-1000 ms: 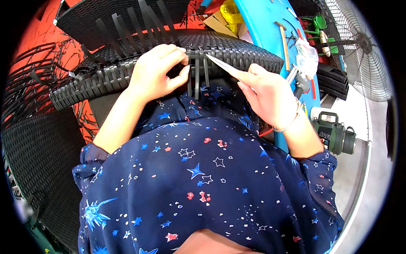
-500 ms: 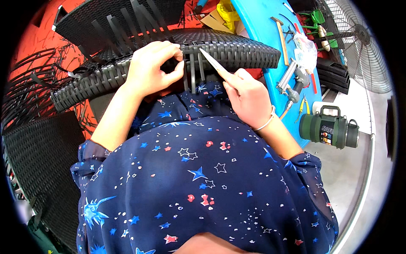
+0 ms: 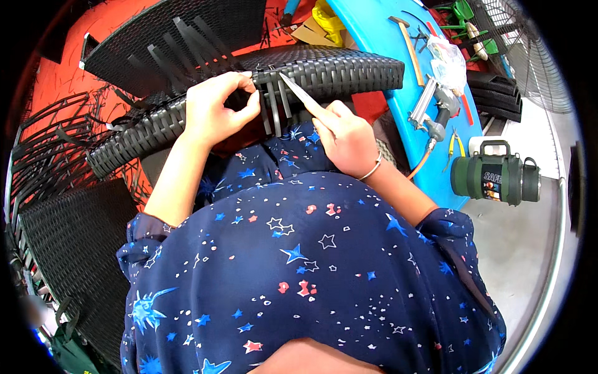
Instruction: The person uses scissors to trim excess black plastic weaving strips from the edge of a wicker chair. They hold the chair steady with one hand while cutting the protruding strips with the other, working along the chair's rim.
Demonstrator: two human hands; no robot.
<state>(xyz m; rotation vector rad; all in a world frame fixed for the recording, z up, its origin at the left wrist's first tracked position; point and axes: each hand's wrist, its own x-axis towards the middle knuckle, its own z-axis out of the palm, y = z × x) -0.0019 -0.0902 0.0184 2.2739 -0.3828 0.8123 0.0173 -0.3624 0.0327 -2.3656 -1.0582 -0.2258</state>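
Note:
A black woven wicker panel (image 3: 342, 70) with a thick curved edge lies across in front of me. Several flat black strips (image 3: 270, 115) hang loose from the middle of its edge. At these strips my left hand (image 3: 215, 107) is closed, thumb and forefinger curled into a ring on a strip at the rim. My right hand (image 3: 350, 143) grips a pale pointed knife-like blade (image 3: 302, 95), its tip touching or just over the weave right of the loose strips. The blade's handle is hidden in my fist.
On the blue table (image 3: 374, 31) at right lie a hammer (image 3: 408, 47), an air tool (image 3: 439, 109) with a hose, yellow-handled pliers (image 3: 455, 146) and a plastic bag (image 3: 447, 65). A green flask (image 3: 495, 177) stands out beside it. More black wicker (image 3: 75, 243) is at left.
The view has shifted slightly, so the panel and both hands sit a little farther left. The grips look the same, with the blade tip still by the loose strips.

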